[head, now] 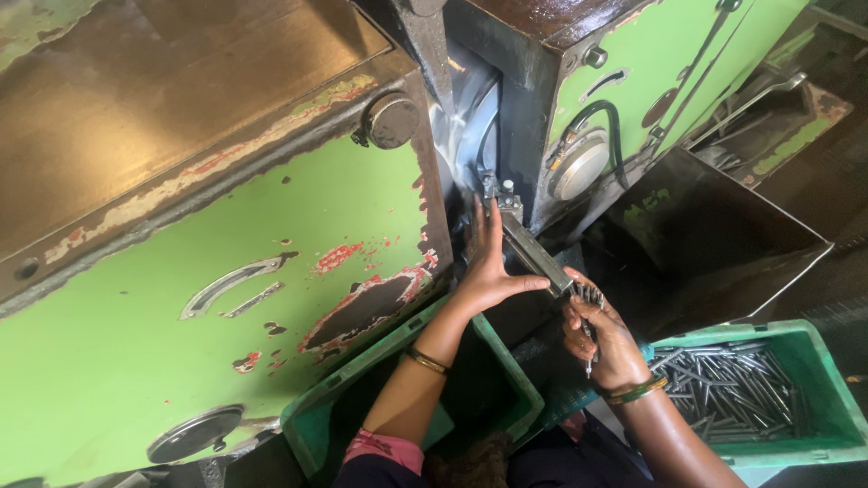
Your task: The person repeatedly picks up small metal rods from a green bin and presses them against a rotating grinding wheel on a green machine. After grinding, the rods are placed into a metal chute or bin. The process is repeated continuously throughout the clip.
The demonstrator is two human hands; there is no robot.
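My left hand (488,262) lies flat against the steel guide rail (533,251) that slants down out of the gap between the two green machine bodies, fingers pointing up toward the grinding wheel (472,126). My right hand (604,339) is closed around a bunch of thin metal pins (588,298), held just below the lower end of the rail. One pin hangs down from that fist. Both wrists wear bangles.
A worn green machine housing (226,298) fills the left. A second green housing (651,63) stands behind on the right. A green crate (814,425) at the right holds several metal pins (732,389). Another green crate (362,407) sits under my left arm. A dark metal chute (714,235) lies beyond.
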